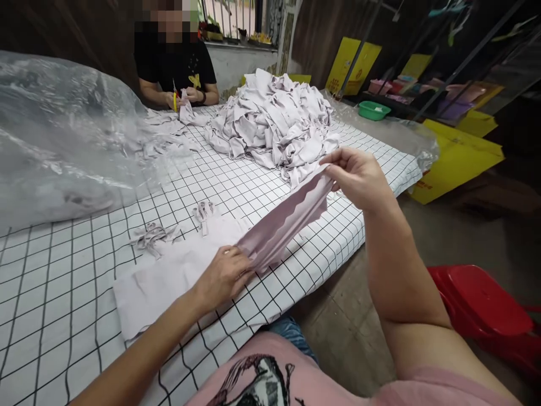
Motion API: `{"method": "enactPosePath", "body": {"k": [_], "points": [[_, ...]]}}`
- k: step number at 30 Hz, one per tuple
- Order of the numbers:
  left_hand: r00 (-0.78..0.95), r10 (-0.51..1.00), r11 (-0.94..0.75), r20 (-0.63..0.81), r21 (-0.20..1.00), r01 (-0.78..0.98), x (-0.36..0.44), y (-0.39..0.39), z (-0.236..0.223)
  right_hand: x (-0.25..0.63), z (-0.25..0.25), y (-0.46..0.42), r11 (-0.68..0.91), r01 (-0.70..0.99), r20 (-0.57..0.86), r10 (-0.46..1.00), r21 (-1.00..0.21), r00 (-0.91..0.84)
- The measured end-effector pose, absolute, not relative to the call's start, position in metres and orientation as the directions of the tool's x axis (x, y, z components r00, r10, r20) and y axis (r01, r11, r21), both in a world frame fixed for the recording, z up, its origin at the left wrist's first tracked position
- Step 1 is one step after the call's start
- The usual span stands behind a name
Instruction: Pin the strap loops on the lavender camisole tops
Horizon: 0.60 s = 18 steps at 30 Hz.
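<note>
A folded stack of pale lilac fabric pieces [287,223] with a wavy cut edge is stretched between my two hands above the checked table [63,293]. My left hand [226,276] is closed on its near end, low by the table. My right hand [357,175] pinches the far end, raised higher. Under my left hand lies a flat lilac fabric sheet [164,276] on the table.
A big heap of lilac fabric pieces [270,118] fills the far table. Small fabric scraps [154,234] lie near the flat sheet. A clear plastic bag [59,135] bulges at the left. Another person in black sits opposite, holding yellow scissors [174,101]. A red stool [482,307] stands at my right.
</note>
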<state>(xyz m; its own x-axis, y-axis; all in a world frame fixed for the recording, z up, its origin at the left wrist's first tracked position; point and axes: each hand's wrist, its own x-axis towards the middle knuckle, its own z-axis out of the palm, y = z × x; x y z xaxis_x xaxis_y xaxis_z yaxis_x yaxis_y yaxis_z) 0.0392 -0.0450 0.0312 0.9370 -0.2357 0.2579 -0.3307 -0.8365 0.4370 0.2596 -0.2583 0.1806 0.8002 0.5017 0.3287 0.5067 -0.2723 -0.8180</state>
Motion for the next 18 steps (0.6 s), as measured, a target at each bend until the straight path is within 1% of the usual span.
{"method": "enactPosePath", "body": {"k": [2,4,7,8,10,12,14,15,18], "points": [[0.931,-0.149,-0.822,0.333,0.482,-0.304,0.038,-0.028,0.056,0.271,0.198,-0.259,-0.295,0.514,0.34,0.479,-0.806,0.809],[0.918,-0.033,-0.806,0.394,0.533,-0.257,0.037,-0.006,0.084,0.282,0.209,-0.259,-0.31,0.494,0.309,0.49,-0.812,0.815],[0.902,0.082,-0.778,0.424,0.593,-0.209,0.037,0.031,0.129,0.295,0.216,-0.256,-0.272,0.464,0.24,0.582,-0.843,0.777],[0.902,0.108,-0.791,0.418,0.586,-0.177,0.038,0.042,0.143,0.298,0.217,-0.254,-0.242,0.459,0.227,0.621,-0.855,0.75],[0.922,0.156,-0.813,0.355,0.576,-0.085,0.039,0.061,0.168,0.302,0.22,-0.248,-0.187,0.445,0.208,0.686,-0.876,0.697],[0.951,0.175,-0.797,0.255,0.603,-0.015,0.037,0.074,0.189,0.306,0.224,-0.241,-0.167,0.427,0.182,0.726,-0.889,0.663],[0.951,0.21,-0.765,0.225,0.644,0.017,0.033,0.081,0.206,0.309,0.232,-0.234,-0.178,0.412,0.151,0.745,-0.894,0.65],[0.936,0.25,-0.751,0.25,0.66,0.024,0.03,0.083,0.213,0.309,0.236,-0.231,-0.187,0.406,0.136,0.751,-0.895,0.646],[0.828,0.395,-0.721,0.397,0.693,0.012,0.017,0.087,0.227,0.306,0.252,-0.226,-0.207,0.423,0.106,0.788,-0.882,0.606]]}}
